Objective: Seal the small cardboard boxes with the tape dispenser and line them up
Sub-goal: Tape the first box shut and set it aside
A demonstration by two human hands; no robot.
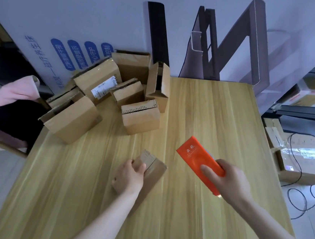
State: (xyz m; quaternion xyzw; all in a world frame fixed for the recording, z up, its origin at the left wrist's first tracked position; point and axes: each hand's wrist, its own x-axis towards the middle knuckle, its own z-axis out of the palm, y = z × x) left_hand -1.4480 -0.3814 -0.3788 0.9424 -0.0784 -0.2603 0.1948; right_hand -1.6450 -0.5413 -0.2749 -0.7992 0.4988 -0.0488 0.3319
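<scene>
Left hand (129, 175): grip clamped on small brown cardboard box (154, 169) lying on pale wooden bench (203, 115).
Right hand (230, 181): grip closed round orange plastic tape dispenser (199, 161), raised.
Gap: box just left of dispenser, long axis angled away-right; right hand nearer.

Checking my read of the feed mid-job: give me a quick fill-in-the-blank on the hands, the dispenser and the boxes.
1. The right hand grips an ____ tape dispenser.
2. The left hand rests on a small cardboard box lying on the wooden ____.
3. The pile of cardboard boxes sits at the table's far ____ corner.
4. The pink cloth lies to the ____ of the table.

Missing words: orange; table; left; left
</scene>
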